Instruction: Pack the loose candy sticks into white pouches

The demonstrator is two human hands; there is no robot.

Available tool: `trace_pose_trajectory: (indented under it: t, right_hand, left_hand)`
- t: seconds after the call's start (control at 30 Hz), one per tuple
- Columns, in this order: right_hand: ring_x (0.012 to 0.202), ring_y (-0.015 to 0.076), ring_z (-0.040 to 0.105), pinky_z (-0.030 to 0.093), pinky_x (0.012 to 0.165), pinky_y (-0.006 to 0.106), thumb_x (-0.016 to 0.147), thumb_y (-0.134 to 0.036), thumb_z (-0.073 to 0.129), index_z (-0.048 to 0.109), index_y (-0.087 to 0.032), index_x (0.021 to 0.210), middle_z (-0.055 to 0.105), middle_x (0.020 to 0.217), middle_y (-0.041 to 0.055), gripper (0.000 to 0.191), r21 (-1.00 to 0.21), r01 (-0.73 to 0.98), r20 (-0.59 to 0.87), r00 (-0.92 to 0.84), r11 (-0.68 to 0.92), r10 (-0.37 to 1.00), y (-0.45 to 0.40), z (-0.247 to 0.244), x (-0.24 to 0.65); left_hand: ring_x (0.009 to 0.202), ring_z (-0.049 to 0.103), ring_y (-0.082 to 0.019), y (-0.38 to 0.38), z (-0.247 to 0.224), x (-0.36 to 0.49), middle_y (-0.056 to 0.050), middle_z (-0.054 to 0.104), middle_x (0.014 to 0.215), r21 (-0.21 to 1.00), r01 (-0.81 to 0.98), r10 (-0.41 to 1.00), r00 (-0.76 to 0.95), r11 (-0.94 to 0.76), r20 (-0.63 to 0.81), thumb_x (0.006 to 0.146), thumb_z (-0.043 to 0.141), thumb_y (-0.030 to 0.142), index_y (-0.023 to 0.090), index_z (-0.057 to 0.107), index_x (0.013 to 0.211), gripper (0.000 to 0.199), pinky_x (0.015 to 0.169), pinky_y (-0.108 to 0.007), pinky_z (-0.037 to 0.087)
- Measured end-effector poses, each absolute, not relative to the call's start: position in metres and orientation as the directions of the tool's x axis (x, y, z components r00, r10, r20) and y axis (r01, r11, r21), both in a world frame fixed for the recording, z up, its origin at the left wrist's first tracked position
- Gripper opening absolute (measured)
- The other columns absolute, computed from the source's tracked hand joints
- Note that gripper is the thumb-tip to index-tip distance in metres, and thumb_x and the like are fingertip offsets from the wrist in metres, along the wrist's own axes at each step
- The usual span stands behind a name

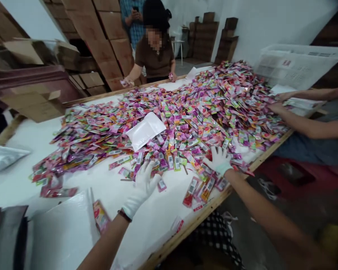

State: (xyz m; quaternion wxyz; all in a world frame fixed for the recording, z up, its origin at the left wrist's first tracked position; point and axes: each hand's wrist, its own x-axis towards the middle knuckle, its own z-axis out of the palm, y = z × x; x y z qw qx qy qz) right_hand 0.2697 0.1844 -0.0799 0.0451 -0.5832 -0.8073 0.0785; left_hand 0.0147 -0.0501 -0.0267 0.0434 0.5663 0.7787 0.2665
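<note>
A large heap of small, colourful flat packets [183, 108] in pink, purple, green and orange covers the table. My left hand [142, 185], in a white glove, is at the near edge of the heap with its fingers stretched out and thumb apart; its fingertips are close to several packets. Further right, my right hand [219, 161], gloved too, spreads its fingers over packets at the heap's near side. Between and below the hands lie a few loose packets, among them a red one [190, 192]. On the heap rests a white padded pouch [146, 131].
A wooden rim [183, 236] edges the white table. Across it a person in brown [154, 56] handles packets; at right, another person's arms [304, 116] reach into the heap. An open carton [33, 103], a white plastic crate [298, 67] and white bags [64, 228] stand around.
</note>
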Motion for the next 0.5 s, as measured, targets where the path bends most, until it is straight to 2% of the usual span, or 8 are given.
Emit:
trace_pose_trajectory:
  t: [0.1, 0.17, 0.27, 0.4, 0.5]
  right_hand:
    - [0.145, 0.052, 0.012, 0.014, 0.107, 0.072, 0.083, -0.067, 0.051, 0.028, -0.01, 0.154, 0.02, 0.159, 0.028, 0.094, -0.156, 0.872, -0.109, -0.482, 0.464, 0.869, 0.15, -0.088, 0.247]
    - [0.146, 0.0501, 0.008, 0.009, 0.108, 0.073, 0.083, -0.066, 0.05, 0.026, -0.011, 0.155, 0.017, 0.161, 0.0265, 0.094, -0.211, 0.789, -0.133, -0.608, 0.577, 0.783, 0.115, -0.089, 0.223]
    - [0.148, 0.0433, 0.013, 0.006, 0.113, 0.068, 0.084, -0.064, 0.05, 0.025, -0.009, 0.156, 0.022, 0.16, 0.0255, 0.093, -0.329, 0.611, -0.096, -0.78, 0.72, 0.619, 0.073, -0.085, 0.199]
    - [0.146, 0.0381, 0.022, 0.012, 0.115, 0.062, 0.084, -0.061, 0.055, 0.034, -0.014, 0.153, 0.032, 0.158, 0.0205, 0.085, -0.414, 0.346, -0.063, -0.933, 0.842, 0.353, 0.066, -0.073, 0.213]
    - [0.142, 0.0378, 0.029, 0.017, 0.112, 0.062, 0.086, -0.055, 0.057, 0.048, -0.021, 0.144, 0.042, 0.152, 0.015, 0.068, -0.353, 0.27, -0.059, -0.962, 0.896, 0.267, 0.088, -0.065, 0.244]
  left_hand:
    - [0.146, 0.03, -0.03, -0.038, -0.042, 0.034, -0.016, 0.042, 0.151, 0.289, 0.948, 0.944, -0.209, 0.131, 0.257, 0.094, 0.044, 0.04, 0.018, 0.048, 0.142, 0.053, 0.119, -0.051, 0.028]
    - [0.148, 0.024, -0.034, -0.031, -0.048, 0.042, -0.016, 0.039, 0.154, 0.18, 0.981, 0.967, -0.11, 0.07, 0.228, 0.092, 0.049, 0.04, 0.021, 0.05, 0.142, 0.053, 0.119, -0.057, 0.022]
    - [0.148, 0.022, -0.039, -0.038, -0.057, 0.043, -0.018, 0.038, 0.155, 0.068, 0.998, 0.992, -0.021, 0.013, 0.126, 0.089, 0.054, 0.045, 0.022, 0.052, 0.141, 0.057, 0.118, -0.065, 0.015]
    - [0.148, 0.023, -0.04, -0.081, -0.071, 0.017, -0.02, 0.038, 0.155, -0.032, 0.994, 0.995, -0.099, 0.1, 0.03, 0.087, 0.055, 0.048, 0.019, 0.049, 0.144, 0.065, 0.118, -0.066, 0.007]
    - [0.147, 0.025, -0.039, -0.12, -0.075, -0.004, -0.015, 0.04, 0.155, 0.02, 0.98, 0.98, -0.2, 0.2, 0.013, 0.082, 0.06, 0.047, 0.023, 0.054, 0.14, 0.063, 0.119, -0.065, 0.01]
